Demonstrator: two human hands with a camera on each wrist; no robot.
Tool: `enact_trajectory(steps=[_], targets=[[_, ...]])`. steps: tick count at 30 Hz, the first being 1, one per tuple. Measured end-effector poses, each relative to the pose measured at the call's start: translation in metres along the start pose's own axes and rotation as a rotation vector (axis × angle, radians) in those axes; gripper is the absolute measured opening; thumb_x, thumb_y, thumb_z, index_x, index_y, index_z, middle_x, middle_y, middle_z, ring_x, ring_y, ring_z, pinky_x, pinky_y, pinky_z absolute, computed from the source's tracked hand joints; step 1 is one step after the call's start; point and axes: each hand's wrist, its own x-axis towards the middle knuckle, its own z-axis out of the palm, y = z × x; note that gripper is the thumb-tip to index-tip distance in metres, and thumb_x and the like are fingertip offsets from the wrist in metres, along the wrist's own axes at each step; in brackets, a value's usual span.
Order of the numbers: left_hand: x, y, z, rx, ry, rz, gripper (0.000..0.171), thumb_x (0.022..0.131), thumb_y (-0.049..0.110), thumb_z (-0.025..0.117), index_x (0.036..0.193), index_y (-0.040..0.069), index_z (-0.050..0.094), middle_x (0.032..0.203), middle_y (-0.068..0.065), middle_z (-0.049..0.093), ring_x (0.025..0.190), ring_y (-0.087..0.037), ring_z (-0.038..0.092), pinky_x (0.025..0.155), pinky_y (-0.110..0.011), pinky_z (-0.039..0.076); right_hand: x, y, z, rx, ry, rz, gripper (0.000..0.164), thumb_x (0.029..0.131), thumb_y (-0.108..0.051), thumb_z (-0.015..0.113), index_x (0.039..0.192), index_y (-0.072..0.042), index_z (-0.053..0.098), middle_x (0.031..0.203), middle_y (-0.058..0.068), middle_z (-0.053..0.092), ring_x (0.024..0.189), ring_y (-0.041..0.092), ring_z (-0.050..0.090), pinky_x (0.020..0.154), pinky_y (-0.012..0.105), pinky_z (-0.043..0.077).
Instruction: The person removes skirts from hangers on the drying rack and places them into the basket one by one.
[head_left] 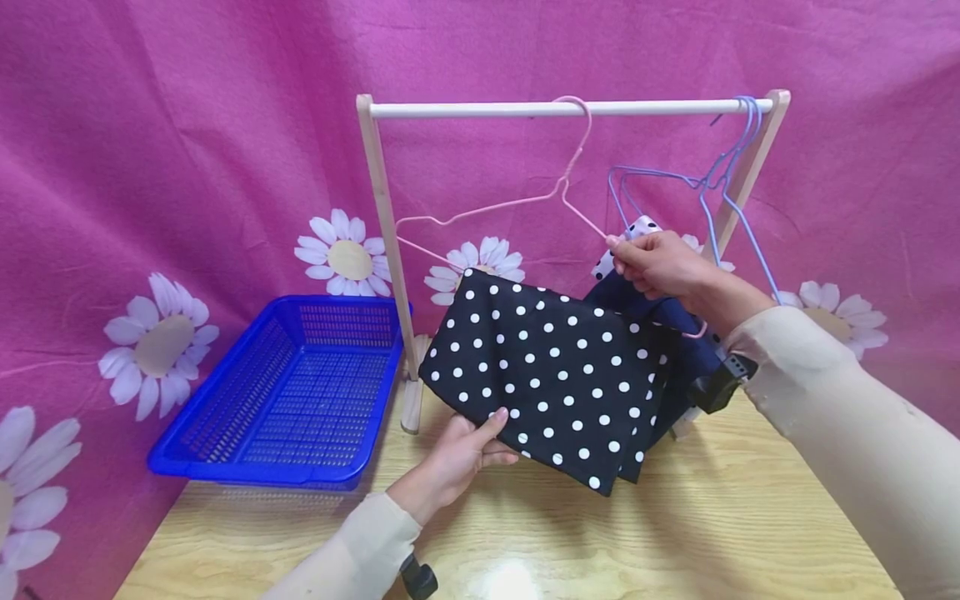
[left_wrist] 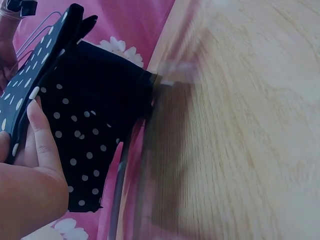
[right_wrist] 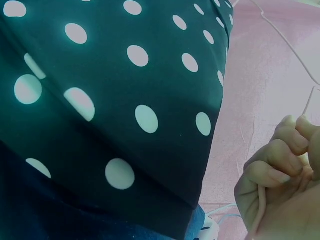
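A black cloth with white polka dots [head_left: 551, 367] hangs folded over the lower bar of a pink wire hanger [head_left: 495, 205], whose hook sits on the rack's white rail. My left hand [head_left: 467, 454] holds the cloth's lower left edge, thumb in front and fingers behind. In the left wrist view, that thumb and the fingers [left_wrist: 45, 145] lie on either side of the folded layers. My right hand [head_left: 663, 265] grips the hanger's right arm; the right wrist view shows its fingers [right_wrist: 280, 155] curled round the pink wire, beside the dotted cloth [right_wrist: 145, 90].
The wooden rack [head_left: 386, 208] stands on a wood-grain table [head_left: 510, 533]. Blue hangers [head_left: 723, 171] hang at its right end, with dark blue fabric [head_left: 686, 367] and a white dotted piece [head_left: 641, 225] behind my right hand. A blue basket [head_left: 255, 475] stands left. Pink flowered cloth covers the back.
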Motion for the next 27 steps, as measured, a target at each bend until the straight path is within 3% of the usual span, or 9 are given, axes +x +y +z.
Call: enact_trajectory(steps=[27], targets=[[-0.0063, -0.0026, 0.0006, -0.016, -0.01, -0.03, 0.037, 0.105, 0.029, 0.055, 0.129, 0.001, 0.056, 0.109, 0.0, 0.077, 0.086, -0.005, 0.074, 0.079, -0.025, 0.06, -0.0007, -0.0019, -0.0002, -0.01, 0.026, 0.013, 0.046, 0.105, -0.047, 0.048, 0.067, -0.023, 0.057, 0.059, -0.013, 0.043, 0.055, 0.005, 0.038, 0.051, 0.023, 0.034]])
